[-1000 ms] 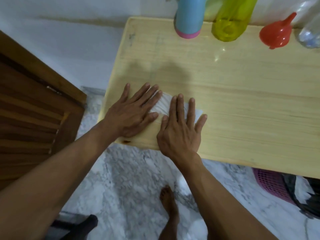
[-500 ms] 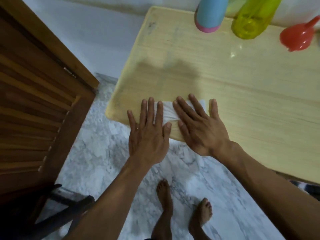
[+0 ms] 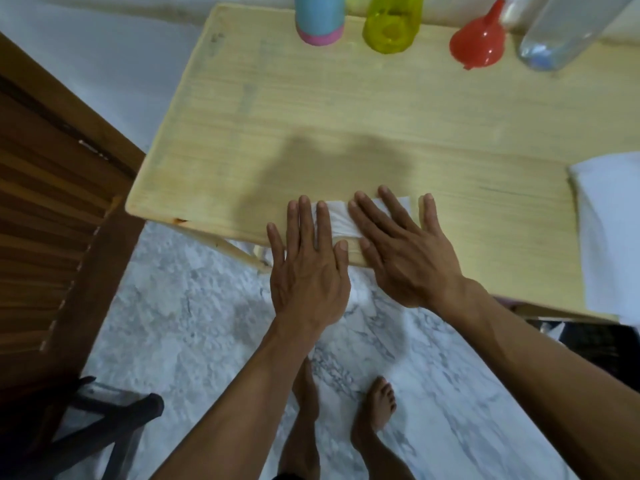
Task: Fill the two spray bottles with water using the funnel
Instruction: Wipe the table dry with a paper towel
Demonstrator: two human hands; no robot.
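Bottles at the table's far edge: blue bottle (image 3: 319, 20) with pink base, green bottle (image 3: 391, 27) just right of it, both cut off by the frame top so caps/heads can't be seen. Red funnel (image 3: 479, 39) lies right of the green one, spout pointing away. Clear bottle (image 3: 571, 29) just beside the funnel, far right. All well apart from the hands, bare wooden table (image 3: 346, 109) between. Left hand (image 3: 308, 271) and right hand (image 3: 405, 251) lie flat, fingers straight, side by side, pressing a white folded cloth (image 3: 341, 218) at the near table edge. White fabric (image 3: 609, 237) at the table's right end. Wooden slatted door (image 3: 52, 220) at left, marble floor (image 3: 173, 323) below, bare feet visible.
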